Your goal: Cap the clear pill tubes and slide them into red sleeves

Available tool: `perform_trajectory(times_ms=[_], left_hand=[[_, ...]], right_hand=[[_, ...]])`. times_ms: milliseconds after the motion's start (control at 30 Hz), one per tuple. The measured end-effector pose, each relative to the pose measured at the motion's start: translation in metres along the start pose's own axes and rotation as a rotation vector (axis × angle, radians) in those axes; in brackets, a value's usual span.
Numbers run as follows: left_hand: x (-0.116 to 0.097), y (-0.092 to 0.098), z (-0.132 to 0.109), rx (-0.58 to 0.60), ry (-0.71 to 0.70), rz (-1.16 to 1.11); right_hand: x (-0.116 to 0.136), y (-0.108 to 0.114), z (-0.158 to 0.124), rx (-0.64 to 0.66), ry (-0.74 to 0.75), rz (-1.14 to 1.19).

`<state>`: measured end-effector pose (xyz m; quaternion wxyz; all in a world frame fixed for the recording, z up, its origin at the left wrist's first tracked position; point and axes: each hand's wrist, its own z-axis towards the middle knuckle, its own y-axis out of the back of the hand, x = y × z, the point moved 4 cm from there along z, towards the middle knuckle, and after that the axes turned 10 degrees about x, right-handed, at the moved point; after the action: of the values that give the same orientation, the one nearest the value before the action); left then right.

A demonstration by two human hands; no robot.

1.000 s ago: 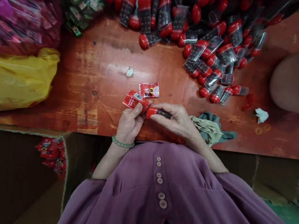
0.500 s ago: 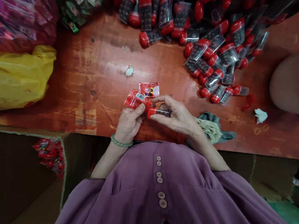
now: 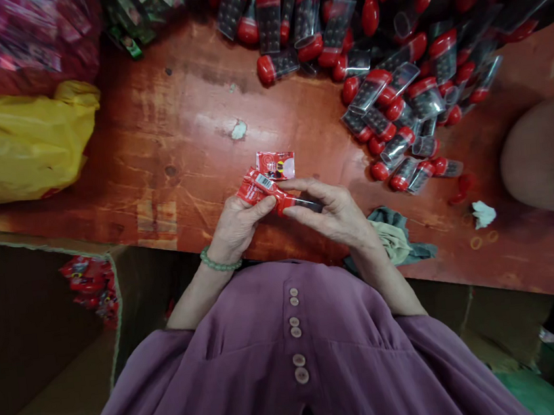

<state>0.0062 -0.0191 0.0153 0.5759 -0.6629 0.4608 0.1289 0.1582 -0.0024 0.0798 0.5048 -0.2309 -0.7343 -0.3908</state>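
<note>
My left hand [image 3: 240, 223] pinches a red printed plastic packet [image 3: 252, 192] with a white barcode label, near the front of the table. From the other side, my right hand [image 3: 329, 212] grips a small clear tube with a red rounded cap [image 3: 284, 203]; its dark, clear body [image 3: 306, 204] lies between thumb and fingers. The capped end meets the packet's opening, and the film partly covers it. Just beyond my fingers a second red packet [image 3: 277, 165] with a yellow and black print lies flat on the table.
Many red-capped clear tubes [image 3: 402, 148] are heaped at the back right. A pale bucket [image 3: 539, 160] stands far right, near a crumpled cloth [image 3: 392, 238] and rubber bands [image 3: 475, 243]. On the left are a yellow bag [image 3: 13, 146] and a cardboard box [image 3: 115, 317] with red packets.
The red cap end has moved into the mouth of the packet, which has turned and bunched around it. My right hand has shifted slightly to the right; the flat packet stays put.
</note>
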Motion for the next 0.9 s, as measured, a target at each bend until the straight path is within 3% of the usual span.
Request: perform_trajectory(times_ms=[267,667,900], left_hand=[[0.004,0.007,-0.003,0.002,0.006,0.200],[0.002,0.002,-0.003,0.039,-0.002,0.197],[0.007,0.001,-0.005,-0.033,0.053,0.202]], right_hand=[[-0.005,-0.005,0.001,0.067,-0.026,0.062],[-0.030,-0.013,-0.004,-0.070,-0.061,0.293],[-0.030,-0.022,-0.009,-0.233,-0.043,0.213]])
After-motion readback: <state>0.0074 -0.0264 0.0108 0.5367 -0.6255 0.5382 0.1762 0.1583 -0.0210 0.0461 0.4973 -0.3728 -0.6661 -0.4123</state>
